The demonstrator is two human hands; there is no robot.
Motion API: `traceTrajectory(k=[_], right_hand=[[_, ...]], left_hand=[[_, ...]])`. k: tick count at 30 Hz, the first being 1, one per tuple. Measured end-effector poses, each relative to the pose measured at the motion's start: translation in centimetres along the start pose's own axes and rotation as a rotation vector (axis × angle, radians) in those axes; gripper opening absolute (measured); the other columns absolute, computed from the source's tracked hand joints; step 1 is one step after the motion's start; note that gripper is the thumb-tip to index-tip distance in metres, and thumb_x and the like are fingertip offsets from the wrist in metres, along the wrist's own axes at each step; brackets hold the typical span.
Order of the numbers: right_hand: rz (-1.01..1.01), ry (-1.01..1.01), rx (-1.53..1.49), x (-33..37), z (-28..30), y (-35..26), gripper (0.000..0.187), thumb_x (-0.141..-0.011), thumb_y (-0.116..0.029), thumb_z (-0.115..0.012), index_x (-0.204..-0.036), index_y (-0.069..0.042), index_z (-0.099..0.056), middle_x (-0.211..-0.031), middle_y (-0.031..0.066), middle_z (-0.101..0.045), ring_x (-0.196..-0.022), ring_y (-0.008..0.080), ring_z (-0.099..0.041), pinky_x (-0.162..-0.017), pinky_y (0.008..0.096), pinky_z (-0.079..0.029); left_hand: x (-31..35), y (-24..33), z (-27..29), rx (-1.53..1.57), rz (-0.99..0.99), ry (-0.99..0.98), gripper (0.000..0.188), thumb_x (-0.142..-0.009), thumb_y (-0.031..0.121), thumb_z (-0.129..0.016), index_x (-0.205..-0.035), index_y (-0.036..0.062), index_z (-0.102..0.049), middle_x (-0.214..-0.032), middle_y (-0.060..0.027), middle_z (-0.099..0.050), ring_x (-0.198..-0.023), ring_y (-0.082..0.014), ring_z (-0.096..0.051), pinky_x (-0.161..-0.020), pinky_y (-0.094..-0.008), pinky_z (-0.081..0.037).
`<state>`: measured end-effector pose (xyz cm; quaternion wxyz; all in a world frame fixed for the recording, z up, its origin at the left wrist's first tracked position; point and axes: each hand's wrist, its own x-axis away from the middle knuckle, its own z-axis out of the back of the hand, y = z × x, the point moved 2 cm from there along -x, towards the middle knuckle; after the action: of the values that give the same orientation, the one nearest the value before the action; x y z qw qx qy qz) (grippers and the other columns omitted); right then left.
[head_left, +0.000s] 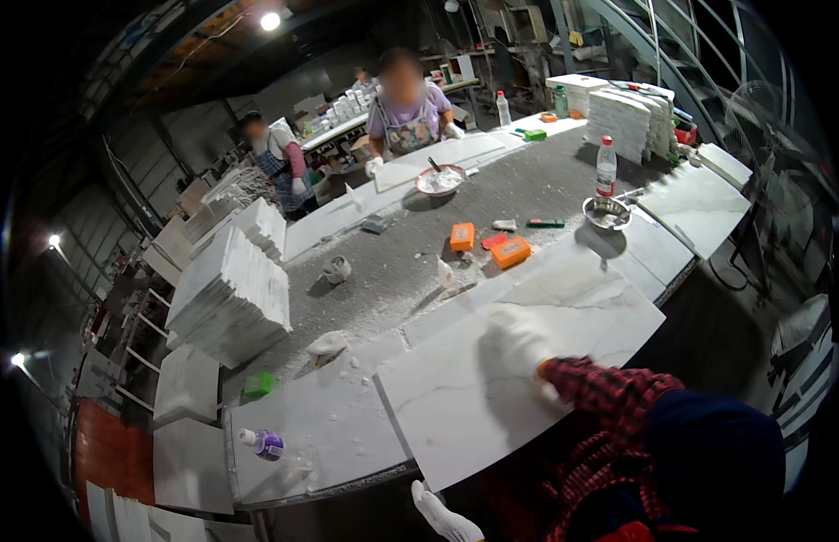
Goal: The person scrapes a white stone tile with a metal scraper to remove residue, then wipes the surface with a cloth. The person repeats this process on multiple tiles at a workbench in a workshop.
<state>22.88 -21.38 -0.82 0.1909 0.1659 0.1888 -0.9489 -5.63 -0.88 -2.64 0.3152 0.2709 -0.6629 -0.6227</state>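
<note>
Dim stone workshop, grey worktable (492, 194) mid-frame. Gloved right hand (521, 341) lies spread flat on a white marble slab (492, 379) at centre; gloved left hand (442, 513), fingers open, holds nothing at the bottom edge.

The gloved left hand (445, 515) below the large white veined marble slab (519, 361) has its wrist cut off by the lower edge. The red plaid sleeve (609, 397) beside the slab hides the right wrist. The shallow metal bowl's (440, 180) contents beyond it are too small to tell.
</note>
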Motion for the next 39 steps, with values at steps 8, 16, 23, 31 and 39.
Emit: traceTrajectory(k=[8,16,23,31,39], right_hand=[[0.761,-0.237,-0.833,8.8,-1.6,-21.4,0.022,-0.083,-0.013,-0.061,-0.105,-0.009,-0.064,-0.114,0.0079,-0.061,-0.109,0.0296,-0.058,-0.09,0.0435,-0.048],[0.773,-0.881,-1.169,12.3,2.2,-16.9,0.018,-0.09,-0.013,-0.059,-0.107,-0.011,-0.059,-0.112,0.0038,-0.06,-0.112,0.0266,-0.059,-0.091,0.0378,-0.048],[0.302,-0.527,-0.871,8.2,11.0,0.5,0.017,-0.088,-0.008,-0.066,-0.105,-0.01,-0.066,-0.122,0.009,-0.066,-0.101,0.0279,-0.066,-0.086,0.0354,-0.054],[-0.332,0.333,-0.095,14.4,16.5,26.6,0.02,-0.088,-0.005,-0.065,-0.108,-0.003,-0.069,-0.098,0.0149,-0.071,-0.091,0.0294,-0.069,-0.08,0.0366,-0.054],[-0.49,0.37,0.364,11.3,11.2,38.2,0.033,-0.097,-0.025,-0.06,-0.126,-0.011,-0.065,-0.135,0.0102,-0.061,-0.129,0.0297,-0.054,-0.107,0.0417,-0.041]], left_hand=[[-0.6,2.6,1.0,0.054,-0.016,0.309,0.063,-0.105,0.042,-0.045,-0.151,0.0005,-0.038,-0.149,-0.0187,-0.044,-0.133,-0.0307,-0.047,-0.113,-0.0415,-0.035],[-2.6,0.2,4.6,0.106,0.064,0.319,0.055,-0.102,0.033,-0.048,-0.148,0.0047,-0.044,-0.147,-0.0141,-0.048,-0.134,-0.0293,-0.046,-0.112,-0.0431,-0.037],[-3.9,1.9,-3.6,-0.233,-0.105,0.177,0.053,-0.102,0.033,-0.053,-0.141,-0.0019,-0.05,-0.144,-0.0191,-0.051,-0.132,-0.032,-0.049,-0.112,-0.0434,-0.039],[-4.7,0.9,-6.3,-1.049,-0.525,0.282,0.044,-0.102,0.034,-0.054,-0.132,0.0029,-0.06,-0.131,-0.0214,-0.06,-0.126,-0.0366,-0.053,-0.108,-0.0494,-0.04],[-6.0,-0.7,-6.5,-1.003,-0.316,0.349,0.044,-0.098,0.033,-0.055,-0.125,-0.0012,-0.061,-0.131,-0.0191,-0.057,-0.122,-0.0322,-0.054,-0.103,-0.0421,-0.042]])
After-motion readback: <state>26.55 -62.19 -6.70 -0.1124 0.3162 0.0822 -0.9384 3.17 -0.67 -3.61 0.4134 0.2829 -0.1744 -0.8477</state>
